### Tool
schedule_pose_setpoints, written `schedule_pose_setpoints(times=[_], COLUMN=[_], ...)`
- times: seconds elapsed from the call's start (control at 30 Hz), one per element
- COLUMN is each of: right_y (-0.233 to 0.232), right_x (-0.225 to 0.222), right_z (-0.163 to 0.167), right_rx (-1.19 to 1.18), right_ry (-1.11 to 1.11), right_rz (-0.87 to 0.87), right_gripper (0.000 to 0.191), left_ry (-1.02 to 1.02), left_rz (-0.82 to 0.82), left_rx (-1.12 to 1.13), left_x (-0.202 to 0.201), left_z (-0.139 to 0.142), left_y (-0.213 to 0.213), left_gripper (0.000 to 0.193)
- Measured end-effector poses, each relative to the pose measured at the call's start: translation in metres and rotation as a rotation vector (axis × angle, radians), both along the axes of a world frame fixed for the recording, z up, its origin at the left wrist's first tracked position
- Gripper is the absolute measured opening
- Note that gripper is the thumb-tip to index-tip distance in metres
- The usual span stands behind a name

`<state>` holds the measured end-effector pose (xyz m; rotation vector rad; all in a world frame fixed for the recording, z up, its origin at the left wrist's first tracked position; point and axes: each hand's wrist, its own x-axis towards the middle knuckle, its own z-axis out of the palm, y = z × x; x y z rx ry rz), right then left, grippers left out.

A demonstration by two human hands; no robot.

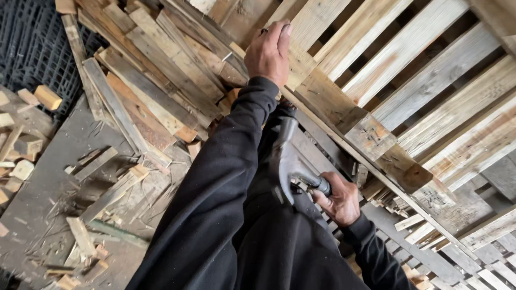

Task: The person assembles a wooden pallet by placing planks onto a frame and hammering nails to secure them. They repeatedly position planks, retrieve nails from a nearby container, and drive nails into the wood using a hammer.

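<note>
The left hand [270, 52] sits at about twelve o'clock in the head view, at the end of a long, nearly straight arm in a black sleeve [215, 188] that runs up from the bottom centre. Its back faces the camera, the knuckles are bent and the fingers are hooked over the edge of a pale board of the wooden pallet [419, 91], so it is closed on that board; the fingertips are hidden behind the wood.

The right hand [337, 200] lies lower, at about five o'clock from the left one, with its wrist bent back and its forearm coming in from the bottom right corner. It is wrapped tight round the dark grip of a grey metal tool [290, 161], thumb along the top. The tool's broad head points up towards eleven o'clock and sits close under the pallet's lower rail; whether it touches the wood I cannot tell, as the sleeve and shadow cover that spot. It may be a hammer or a pry tool.

The pallet fills the right half, tilted, its slats running towards one o'clock. At ten o'clock lies a heap of loose boards [150, 80]. At eight o'clock, broken wood scraps [102, 188] litter the grey floor [48, 193].
</note>
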<state>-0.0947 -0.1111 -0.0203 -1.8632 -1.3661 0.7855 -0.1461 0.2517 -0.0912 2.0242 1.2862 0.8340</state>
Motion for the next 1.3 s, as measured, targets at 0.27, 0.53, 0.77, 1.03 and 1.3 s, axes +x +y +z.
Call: schedule_pose_setpoints(times=[0.27,0.53,0.77,1.03,1.3], right_y=[0.046,0.033,0.063,0.050,0.041], right_x=[-0.016,-0.018,-0.005,-0.024,-0.016], right_z=[-0.015,-0.028,0.007,-0.004,0.026], right_rx=[-0.532,-0.074,-0.282,-0.107,0.026], right_ry=[0.094,0.157,0.827,0.685,0.977], right_rz=[-0.410,-0.237,-0.816,-0.583,-0.685], right_gripper=[0.039,0.046,0.050,0.058,0.059], left_ry=[0.026,-0.115,0.013,-0.059,-0.070], left_rz=[0.037,-0.011,-0.009,0.001,-0.006], left_rx=[0.163,0.054,0.047,0.046,0.117], left_x=[-0.001,-0.001,-0.002,0.000,-0.003], left_z=[-0.004,-0.005,0.002,-0.007,0.008], left_y=[-0.004,-0.005,-0.002,-0.003,-0.002], left_gripper=[0.022,0.023,0.024,0.023,0.025])
